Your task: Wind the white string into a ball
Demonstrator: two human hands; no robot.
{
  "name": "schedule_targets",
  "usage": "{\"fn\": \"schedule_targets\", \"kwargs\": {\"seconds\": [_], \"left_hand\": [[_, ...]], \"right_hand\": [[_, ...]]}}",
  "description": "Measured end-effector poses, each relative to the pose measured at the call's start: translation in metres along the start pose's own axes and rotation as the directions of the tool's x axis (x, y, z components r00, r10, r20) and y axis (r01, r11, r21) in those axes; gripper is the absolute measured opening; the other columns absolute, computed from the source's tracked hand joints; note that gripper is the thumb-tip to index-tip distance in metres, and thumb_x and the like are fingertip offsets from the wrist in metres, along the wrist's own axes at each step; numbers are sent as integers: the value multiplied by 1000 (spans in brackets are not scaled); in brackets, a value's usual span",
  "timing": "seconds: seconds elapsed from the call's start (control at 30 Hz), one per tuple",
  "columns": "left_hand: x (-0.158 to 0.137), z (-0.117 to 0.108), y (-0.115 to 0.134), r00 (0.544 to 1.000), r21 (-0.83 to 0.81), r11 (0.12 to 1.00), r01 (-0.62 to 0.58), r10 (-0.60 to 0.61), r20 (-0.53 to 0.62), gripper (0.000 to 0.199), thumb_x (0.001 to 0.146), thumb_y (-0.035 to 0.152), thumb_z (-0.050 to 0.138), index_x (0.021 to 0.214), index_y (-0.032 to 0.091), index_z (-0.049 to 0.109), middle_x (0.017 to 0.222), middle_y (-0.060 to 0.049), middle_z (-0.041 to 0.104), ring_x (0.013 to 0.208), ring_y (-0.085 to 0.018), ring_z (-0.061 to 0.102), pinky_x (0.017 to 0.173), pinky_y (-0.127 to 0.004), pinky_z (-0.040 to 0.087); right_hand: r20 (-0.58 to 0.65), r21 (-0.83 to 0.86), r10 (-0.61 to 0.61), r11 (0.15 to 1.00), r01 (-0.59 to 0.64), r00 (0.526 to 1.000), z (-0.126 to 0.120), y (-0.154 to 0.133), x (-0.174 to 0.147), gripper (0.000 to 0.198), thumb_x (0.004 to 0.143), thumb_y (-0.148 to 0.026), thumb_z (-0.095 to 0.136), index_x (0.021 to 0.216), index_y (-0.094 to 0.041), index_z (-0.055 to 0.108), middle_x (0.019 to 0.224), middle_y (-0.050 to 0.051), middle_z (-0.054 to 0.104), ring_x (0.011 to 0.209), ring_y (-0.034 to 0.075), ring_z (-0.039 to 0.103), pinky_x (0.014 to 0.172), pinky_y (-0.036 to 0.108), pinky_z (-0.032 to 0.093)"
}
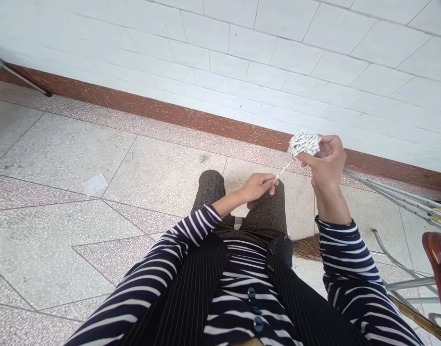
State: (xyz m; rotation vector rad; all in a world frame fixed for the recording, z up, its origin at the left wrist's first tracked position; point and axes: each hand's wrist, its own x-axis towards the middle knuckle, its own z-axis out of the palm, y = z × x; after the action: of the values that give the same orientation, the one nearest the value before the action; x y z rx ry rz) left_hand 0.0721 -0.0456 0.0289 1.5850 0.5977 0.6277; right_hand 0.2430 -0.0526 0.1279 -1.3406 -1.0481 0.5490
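1. Twine, striped black and white, is wound into a small ball of twine (304,143) held up at the right of the scene, in front of the red skirting (191,116) at the foot of the white tiled wall (278,53).
2. The right hand (326,161) is closed around the ball, fingers curled over its right side and thumb beneath.
3. A loose strand (283,170) is drawn taut from the ball down and left to the left hand (258,186), whose fingertips are pinched shut on its end above the knees.
4. The ball is judged light and soft, yielding under pressure; it is best cupped round its middle so that no turns slip off.
5. The strand is judged thin and limp, likely to slide unless pinched firmly near its end.
6. A straw broom (307,247) lies on the speckled floor (61,154) under the right arm, and metal chair legs (400,198) stand further right.
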Motion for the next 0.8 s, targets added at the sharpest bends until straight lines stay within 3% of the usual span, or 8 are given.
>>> {"fn": "schedule_targets", "kwargs": {"seconds": [0.1,0.2,0.3,0.4,0.5,0.57,0.7,0.8], "left_hand": [[-27,-7,-8,987,38,988,149,-151,60,24,96,30,47,86,17,65,68,1,68,61,-11,58,66,-23,45],[-44,-23,0,979,130,973,191,-199,47,26,94,31,48,79,16,64,67,1,66,60,-11,56,63,-22,40],[-51,-41,18,982,293,945,149,-176,69,32,93,30,48,67,16,61,62,1,62,58,-11,52,60,-23,35],[-44,-51,35,984,492,870,25,-109,143,35,92,29,48,61,17,58,56,1,54,55,-11,46,59,-26,31],[-25,-58,46,994,647,758,-81,17,104,32,92,27,50,62,17,58,59,-1,53,59,-14,47,65,-28,33],[-9,-66,48,994,703,703,-108,87,66,30,93,26,50,65,17,60,61,-2,56,65,-16,50,71,-30,36],[13,-80,32,984,687,705,-175,130,118,32,96,28,47,72,18,64,65,-2,61,71,-18,55,82,-32,40],[13,-79,10,984,574,802,-167,99,148,31,97,29,45,78,17,67,73,-2,67,73,-17,58,78,-29,40]], "right_hand": [[-57,-224,-39,974,25,998,-12,29,11,51,52,-16,85,95,-22,58,105,2,66,69,15,62,50,24,44],[40,-322,92,944,-74,995,-21,58,13,52,52,-23,84,98,-20,59,103,3,67,67,15,62,54,25,44],[120,-384,181,915,-122,976,-23,74,8,52,54,-28,83,101,-21,60,100,3,67,67,17,61,56,27,43],[219,-551,135,835,8,966,-13,79,-5,49,57,-24,80,103,-23,62,111,5,66,78,22,61,66,34,46],[382,-610,154,782,123,911,1,79,-28,45,61,-17,74,104,-24,63,113,6,65,83,24,60,73,37,46],[460,-561,247,825,64,853,8,78,-46,48,62,-15,71,107,-26,62,100,3,66,77,23,59,71,36,46],[593,-264,367,930,-257,717,8,64,-74,52,64,-16,75,111,-28,57,91,-1,65,78,21,62,71,34,49],[637,-48,314,928,-371,704,5,47,-81,52,61,-20,83,107,-27,58,104,1,65,92,22,64,78,35,53]]}}
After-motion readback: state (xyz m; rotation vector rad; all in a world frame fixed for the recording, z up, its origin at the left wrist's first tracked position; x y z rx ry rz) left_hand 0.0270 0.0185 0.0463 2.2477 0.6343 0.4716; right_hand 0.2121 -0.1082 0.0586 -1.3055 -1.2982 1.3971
